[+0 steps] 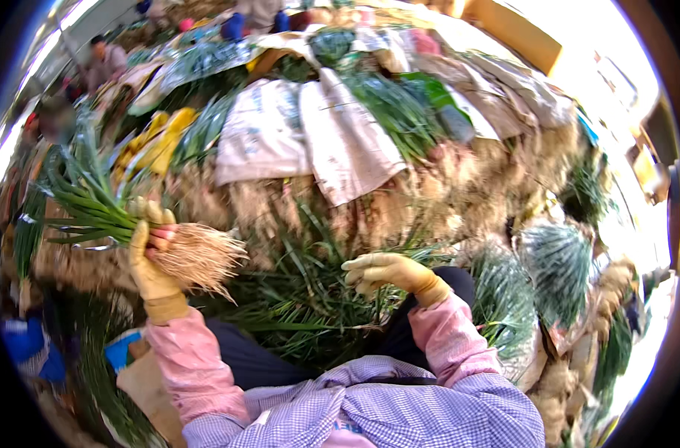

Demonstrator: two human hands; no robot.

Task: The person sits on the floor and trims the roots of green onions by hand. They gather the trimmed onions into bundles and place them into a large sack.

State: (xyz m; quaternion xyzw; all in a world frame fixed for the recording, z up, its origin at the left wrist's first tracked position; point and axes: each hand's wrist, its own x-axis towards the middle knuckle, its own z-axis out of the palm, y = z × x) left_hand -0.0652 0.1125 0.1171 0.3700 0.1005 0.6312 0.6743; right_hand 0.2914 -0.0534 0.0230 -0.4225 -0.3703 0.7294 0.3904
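Note:
A bundle of green onions (197, 255) is gripped in my left hand (152, 269), around the reddish stems just above the roots. Its pale, stringy roots point right, while the green leaves fan out to the left. My right hand (389, 274) hovers over my bent knee with its fingers loosely curled and apart, nothing in it. Both hands wear yellowish gloves. Below and between them lies a heap of loose green leaves (300, 302) in front of my lap.
Ahead rises a long pile of rooted onion bundles, partly covered by white woven sacks (351, 134) and a yellow cloth (155, 143). More bundles (555, 269) lie to the right. A cardboard piece (152, 386) is at lower left. Another person (104, 61) sits at far left.

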